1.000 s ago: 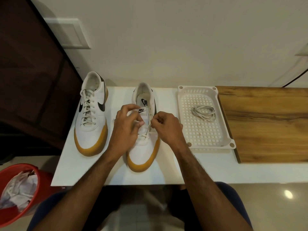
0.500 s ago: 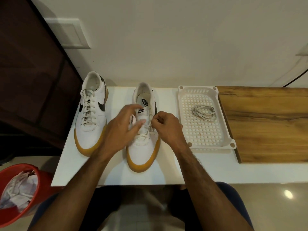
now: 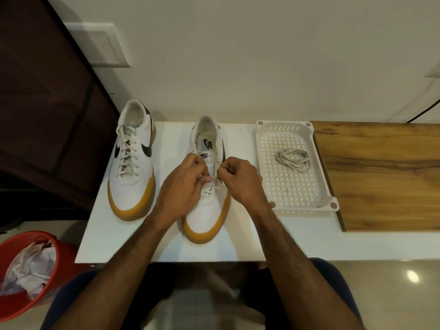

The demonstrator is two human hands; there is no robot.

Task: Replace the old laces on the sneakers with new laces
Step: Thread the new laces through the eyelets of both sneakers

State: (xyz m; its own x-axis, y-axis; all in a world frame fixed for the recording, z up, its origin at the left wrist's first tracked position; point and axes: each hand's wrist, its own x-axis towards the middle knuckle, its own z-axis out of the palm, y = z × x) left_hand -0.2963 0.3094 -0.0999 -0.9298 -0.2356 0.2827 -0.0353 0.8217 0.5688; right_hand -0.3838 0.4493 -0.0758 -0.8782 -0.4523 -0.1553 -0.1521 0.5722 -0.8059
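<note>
Two white sneakers with gum soles stand on the white table (image 3: 123,244). The left sneaker (image 3: 132,167) is fully laced. The right sneaker (image 3: 207,210) is laced only over its lower eyelets. My left hand (image 3: 183,186) and my right hand (image 3: 240,179) meet over its tongue, each pinching a strand of the white lace (image 3: 212,186). A coiled white lace (image 3: 294,159) lies in the perforated white tray (image 3: 262,144) to the right.
A wooden board (image 3: 385,177) lies right of the tray. A red bin (image 3: 59,258) with crumpled white paper stands on the floor at lower left. A dark cabinet (image 3: 42,103) fills the left side. The wall runs behind the table.
My left hand swung out to the left with fingers spread, then came back and closed on the lace over the tongue. My right hand stayed put.
</note>
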